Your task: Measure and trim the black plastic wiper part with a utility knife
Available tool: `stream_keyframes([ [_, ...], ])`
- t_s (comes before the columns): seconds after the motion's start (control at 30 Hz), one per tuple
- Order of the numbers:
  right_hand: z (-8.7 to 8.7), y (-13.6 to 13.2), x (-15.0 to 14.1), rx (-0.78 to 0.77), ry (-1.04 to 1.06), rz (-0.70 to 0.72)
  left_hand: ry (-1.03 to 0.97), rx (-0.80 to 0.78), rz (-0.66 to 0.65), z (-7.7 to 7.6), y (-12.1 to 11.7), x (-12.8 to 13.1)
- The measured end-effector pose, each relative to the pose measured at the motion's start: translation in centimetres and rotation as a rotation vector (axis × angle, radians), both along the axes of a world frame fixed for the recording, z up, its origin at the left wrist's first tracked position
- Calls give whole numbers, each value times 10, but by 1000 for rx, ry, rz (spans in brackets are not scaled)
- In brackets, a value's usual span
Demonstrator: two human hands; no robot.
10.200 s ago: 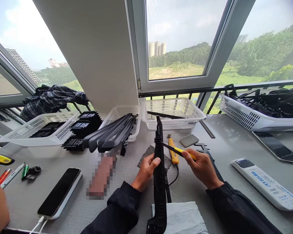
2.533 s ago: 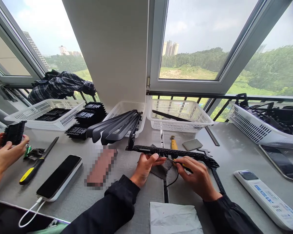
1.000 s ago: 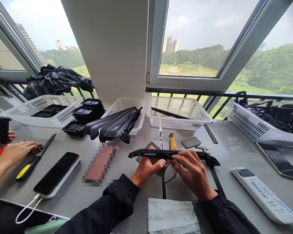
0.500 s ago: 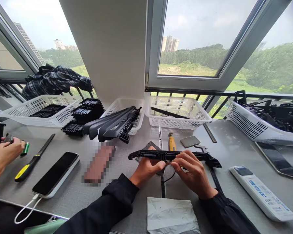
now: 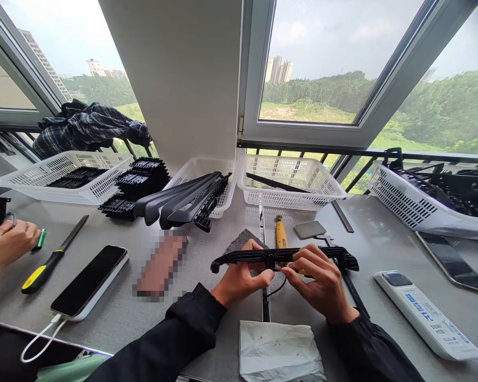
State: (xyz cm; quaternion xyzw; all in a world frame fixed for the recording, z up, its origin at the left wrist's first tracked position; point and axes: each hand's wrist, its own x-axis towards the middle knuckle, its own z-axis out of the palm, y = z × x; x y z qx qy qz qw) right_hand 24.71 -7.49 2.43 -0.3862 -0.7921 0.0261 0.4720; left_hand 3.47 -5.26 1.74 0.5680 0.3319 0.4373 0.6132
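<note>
A long black plastic part (image 5: 326, 253) lies crosswise just above the grey table (image 5: 374, 233), held level in front of me. My left hand (image 5: 239, 280) is closed on it left of its middle, thumb on top. My right hand (image 5: 317, 281) is closed on it just right of the middle, fingertips pinching the lower edge. A bit of yellow shows under the right fingers; I cannot tell what it is. Both sleeves are black.
White baskets stand along the window: one (image 5: 63, 172) with black pieces, one (image 5: 219, 209) with long dark parts, one (image 5: 292, 183), one (image 5: 406, 199). Nearby lie a yellow-handled tool (image 5: 279, 236), phone (image 5: 88, 278), remote (image 5: 426, 315), tissue (image 5: 281, 353), file (image 5: 50, 260). A co-worker's hand (image 5: 6, 241) is at left.
Ten seconds ago the part stood upright with a yellow-handled blade at it; now it is level in both hands. Over the last second it barely moved; the co-worker's hand drew back left.
</note>
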Motion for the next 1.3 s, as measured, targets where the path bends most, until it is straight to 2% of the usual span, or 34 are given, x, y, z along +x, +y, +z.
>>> stream_keyframes([
  [0.3, 0, 1, 7, 10, -36, 23, 21, 69, -39, -3, -1, 1],
  [0.5, -8, 1, -1, -10, 66, -100, 78, 109, -59, 1, -1, -1],
  [0.67, -11, 1, -4, -29, 90, -144, 160, 150, 5, 1, 0, -3],
  [0.73, -12, 1, -3, -36, 98, -151, 130, 100, 14, -1, 1, -3],
  [0.93, -14, 3, 2, -44, 106, -170, -143, -175, 63, -9, 10, 1],
  [1.07, -16, 4, 1, -28, 89, -145, -197, -251, 139, -12, 16, 2],
  [1.17, -17, 2, -1, 44, 50, -113, -233, -284, 142, -13, 16, 2],
  [1.3, -19, -3, -8, 110, -62, 7, -289, -332, 134, -11, 15, 1],
])
